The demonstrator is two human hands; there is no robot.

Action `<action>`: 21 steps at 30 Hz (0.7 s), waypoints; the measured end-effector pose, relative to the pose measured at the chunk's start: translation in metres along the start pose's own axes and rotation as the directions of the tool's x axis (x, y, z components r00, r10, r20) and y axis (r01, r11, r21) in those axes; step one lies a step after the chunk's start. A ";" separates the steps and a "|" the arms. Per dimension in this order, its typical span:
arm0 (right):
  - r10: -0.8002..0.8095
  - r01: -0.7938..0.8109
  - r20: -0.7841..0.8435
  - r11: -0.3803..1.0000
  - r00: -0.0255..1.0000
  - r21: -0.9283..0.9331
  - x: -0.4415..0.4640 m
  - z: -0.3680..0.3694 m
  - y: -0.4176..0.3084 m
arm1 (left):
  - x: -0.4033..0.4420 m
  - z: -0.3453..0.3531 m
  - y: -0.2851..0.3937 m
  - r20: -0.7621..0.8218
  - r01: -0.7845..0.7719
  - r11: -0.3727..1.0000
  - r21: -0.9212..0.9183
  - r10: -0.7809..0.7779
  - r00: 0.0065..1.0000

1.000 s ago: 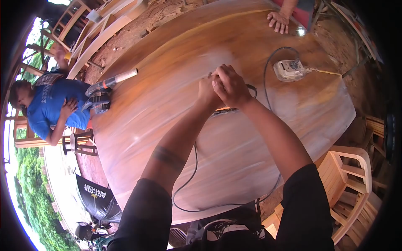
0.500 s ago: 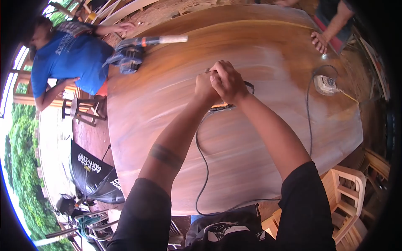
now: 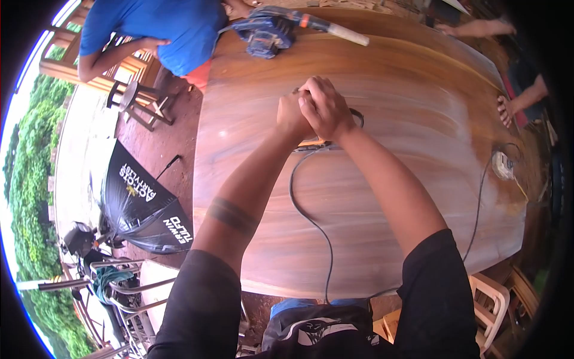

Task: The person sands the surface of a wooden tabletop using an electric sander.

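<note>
Both my hands are stacked and closed over an orange corded power sander (image 3: pixel 312 143), most of which they hide. My left hand (image 3: pixel 292 116) is underneath and to the left. My right hand (image 3: pixel 326 110) lies over it with its fingers wrapped round. The sander rests on a wide wooden tabletop (image 3: pixel 382 197) coated with pale dust over orange-brown grain. Its dark cord (image 3: pixel 311 218) curves from the tool to the front edge.
A blue leaf blower (image 3: pixel 263 36) lies at the far edge beside a person in a blue shirt (image 3: pixel 161 30). Another person's hand (image 3: pixel 506 111) touches the right edge. A white socket box (image 3: pixel 503 165) sits nearby. A stool (image 3: pixel 133 99) and black umbrella (image 3: pixel 143 209) stand left.
My view has swung left, so the blower, stool and umbrella appear farther right. My hands and the sander are now nearer the tabletop's left edge. The cord bends differently.
</note>
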State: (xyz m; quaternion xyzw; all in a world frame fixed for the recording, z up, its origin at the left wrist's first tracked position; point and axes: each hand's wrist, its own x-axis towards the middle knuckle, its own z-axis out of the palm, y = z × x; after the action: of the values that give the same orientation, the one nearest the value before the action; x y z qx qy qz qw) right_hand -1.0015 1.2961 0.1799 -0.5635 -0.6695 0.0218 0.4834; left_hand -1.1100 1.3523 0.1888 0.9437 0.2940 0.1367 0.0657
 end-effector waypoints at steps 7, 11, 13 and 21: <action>-0.048 0.047 0.012 0.998 0.999 0.040 0.030 0.085 -0.034 | -0.039 -0.035 -0.079 0.050 0.056 0.996 0.075 -0.060 0.997; -0.067 0.067 0.009 0.997 0.998 0.040 0.047 0.131 -0.055 | -0.060 -0.043 -0.128 0.015 0.059 0.989 0.139 -0.062 0.998; -0.078 0.078 0.005 0.996 0.997 0.049 0.056 0.153 -0.065 | -0.071 -0.048 -0.153 -0.042 0.061 0.990 0.125 -0.056 0.998; -0.111 0.112 -0.013 0.988 0.994 0.108 0.077 0.226 -0.109 | -0.117 -0.078 -0.222 -0.011 0.098 0.982 0.163 -0.098 0.995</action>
State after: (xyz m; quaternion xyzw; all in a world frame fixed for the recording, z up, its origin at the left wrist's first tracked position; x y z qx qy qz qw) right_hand -1.2251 1.4326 0.1699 -0.4981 -0.6962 0.0291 0.5162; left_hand -1.3447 1.4708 0.1924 0.9301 0.3504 0.1098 -0.0056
